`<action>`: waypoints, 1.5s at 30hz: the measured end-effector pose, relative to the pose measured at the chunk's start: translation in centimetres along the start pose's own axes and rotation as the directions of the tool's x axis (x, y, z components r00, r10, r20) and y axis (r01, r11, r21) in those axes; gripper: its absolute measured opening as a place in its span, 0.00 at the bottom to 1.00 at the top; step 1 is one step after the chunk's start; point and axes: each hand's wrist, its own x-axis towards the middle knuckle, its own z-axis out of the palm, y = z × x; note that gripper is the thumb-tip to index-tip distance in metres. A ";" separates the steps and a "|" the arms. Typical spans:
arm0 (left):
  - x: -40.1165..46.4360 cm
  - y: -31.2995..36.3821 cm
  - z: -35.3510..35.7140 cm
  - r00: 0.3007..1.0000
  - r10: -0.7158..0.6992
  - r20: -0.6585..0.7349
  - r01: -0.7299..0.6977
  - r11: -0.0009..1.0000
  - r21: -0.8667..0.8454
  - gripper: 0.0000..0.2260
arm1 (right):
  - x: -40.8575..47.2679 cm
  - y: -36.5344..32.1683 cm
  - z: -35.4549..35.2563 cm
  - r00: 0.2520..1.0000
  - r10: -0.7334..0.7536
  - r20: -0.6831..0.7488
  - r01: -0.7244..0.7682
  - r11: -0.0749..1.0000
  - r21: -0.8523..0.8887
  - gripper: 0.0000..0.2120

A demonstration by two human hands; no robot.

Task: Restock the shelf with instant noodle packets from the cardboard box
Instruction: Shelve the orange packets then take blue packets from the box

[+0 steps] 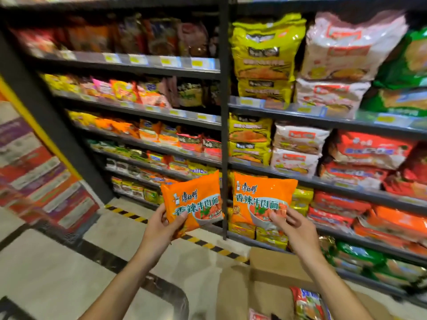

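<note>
My left hand (161,224) grips the lower left corner of an orange instant noodle packet (194,199), held upright in front of the shelves. My right hand (293,224) pinches the lower right edge of a second identical orange packet (258,197) beside it. Both packets hang in the air before the dark upright post (223,125) that splits the shelf unit. The open cardboard box (272,269) sits on the floor below my right forearm, with a red packet (305,303) showing inside. Noodle packs fill the shelf rows (147,112) behind.
Large multi-packs in yellow (263,54), white (342,47) and red (369,148) fill the right bay. Black-and-yellow hazard tape (129,214) marks the floor along the shelf base. Stacked cartons (39,172) stand at the left. A metal cart handle (171,294) crosses the lower floor area.
</note>
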 end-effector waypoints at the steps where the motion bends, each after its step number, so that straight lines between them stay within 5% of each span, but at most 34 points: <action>1: -0.3 0.4 -1.2 1.000 0.013 -0.022 -0.013 1.000 -0.006 0.18 | 0.0 -0.7 1.0 1.000 -0.013 0.021 0.013 1.000 -0.008 0.19; 13: 2.3 5.2 -16.3 0.973 0.147 -0.180 -0.169 0.979 -0.113 0.15 | 2.5 -8.8 16.8 0.969 -0.162 0.184 0.180 0.980 -0.082 0.15; 26: 13.2 12.2 -35.5 0.914 0.335 -0.230 -0.356 0.932 -0.060 0.17 | 8.1 -14.8 38.4 0.941 -0.293 0.168 0.305 0.951 -0.055 0.18; 45: 39.7 21.0 -45.7 0.771 0.600 -0.215 -0.605 0.795 0.047 0.15 | 28.8 -24.8 56.1 0.845 -0.518 0.130 0.517 0.855 0.046 0.08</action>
